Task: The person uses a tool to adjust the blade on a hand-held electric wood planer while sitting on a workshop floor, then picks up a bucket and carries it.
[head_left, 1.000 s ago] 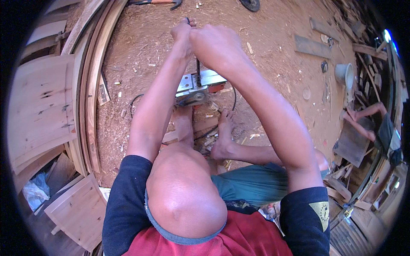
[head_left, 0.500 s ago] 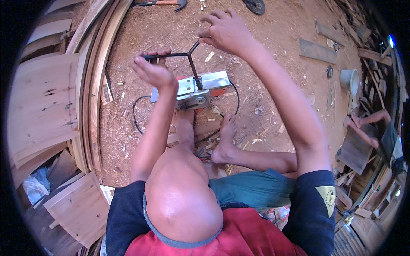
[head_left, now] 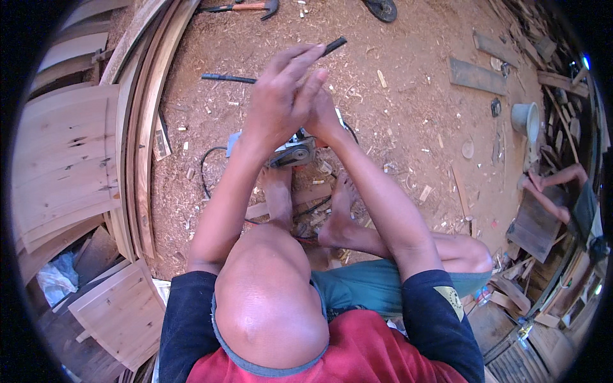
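A black Y-shaped wrench (head_left: 228, 78) stands over an upturned electric planer (head_left: 295, 154) on the ground between my feet. One wrench arm points left and another to the far right; its hub and stem are hidden by my hands. My left hand (head_left: 274, 105) lies across the middle of the wrench, its fingers bent over the hub toward the far-right arm and its thumb apart. Close against it, my right hand (head_left: 324, 120) is lower and to the right, its fingers mostly hidden behind the left. Much of the planer's metal base is covered; its belt wheel side shows.
A black cord (head_left: 203, 171) loops beside the planer. Shavings cover the dirt floor. Long boards (head_left: 148, 127) and panels (head_left: 67, 153) line the left. A hammer (head_left: 249, 7), a sandal (head_left: 381, 9), planks (head_left: 477, 77) and a bucket (head_left: 524, 121) lie farther off. Another person's legs (head_left: 552, 185) show at right.
My left hand has moved right from the left wrench arm to the middle. My right hand has come down and left off the far arm, beside the left hand. The wrench has shifted slightly.
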`<state>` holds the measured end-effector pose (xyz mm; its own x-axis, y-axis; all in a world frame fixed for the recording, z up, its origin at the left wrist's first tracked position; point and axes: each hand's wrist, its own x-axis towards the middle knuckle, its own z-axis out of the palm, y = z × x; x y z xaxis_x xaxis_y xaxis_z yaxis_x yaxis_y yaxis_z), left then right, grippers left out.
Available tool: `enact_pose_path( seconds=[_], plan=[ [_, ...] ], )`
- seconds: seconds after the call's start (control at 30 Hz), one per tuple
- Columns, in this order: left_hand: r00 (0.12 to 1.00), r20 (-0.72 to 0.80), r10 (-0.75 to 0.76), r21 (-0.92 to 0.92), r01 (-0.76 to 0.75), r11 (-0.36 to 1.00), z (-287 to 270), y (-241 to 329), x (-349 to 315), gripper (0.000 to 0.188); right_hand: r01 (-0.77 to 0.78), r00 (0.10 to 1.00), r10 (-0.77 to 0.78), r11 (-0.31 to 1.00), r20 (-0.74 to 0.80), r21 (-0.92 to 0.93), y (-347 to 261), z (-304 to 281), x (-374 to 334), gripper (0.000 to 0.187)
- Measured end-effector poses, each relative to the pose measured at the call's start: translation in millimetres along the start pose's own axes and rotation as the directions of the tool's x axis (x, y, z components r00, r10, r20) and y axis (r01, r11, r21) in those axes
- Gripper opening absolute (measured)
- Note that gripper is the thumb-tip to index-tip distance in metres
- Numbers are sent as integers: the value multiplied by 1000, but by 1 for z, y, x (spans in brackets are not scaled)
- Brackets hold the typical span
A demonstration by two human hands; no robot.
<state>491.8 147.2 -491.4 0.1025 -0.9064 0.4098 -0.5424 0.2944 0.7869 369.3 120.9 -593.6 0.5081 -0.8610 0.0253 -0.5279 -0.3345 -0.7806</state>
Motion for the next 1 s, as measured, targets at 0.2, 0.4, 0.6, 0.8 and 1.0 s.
enact_pose_path(
  seconds=[0.2,0.4,0.6,0.8,1.0],
  plan=[
    [909,-392,139,216,-56,975,-70,25,-5,22,-169,977,142,971,160,168,-4,-18,-3,27],
    [855,-467,-227,-3,255,967,-84,-28,-8,27,-203,943,66,890,326,408,4,-19,5,21],
    [692,-317,-648,-639,349,686,-56,-94,-21,58,-125,983,55,901,175,415,13,-6,27,22],
    [565,-108,-818,-902,290,319,-10,-125,-10,51,-113,993,106,974,44,198,30,11,21,29],
    [556,-1,-831,-794,505,339,18,-160,9,38,-137,990,140,975,-8,176,36,14,11,34]
  ],
)
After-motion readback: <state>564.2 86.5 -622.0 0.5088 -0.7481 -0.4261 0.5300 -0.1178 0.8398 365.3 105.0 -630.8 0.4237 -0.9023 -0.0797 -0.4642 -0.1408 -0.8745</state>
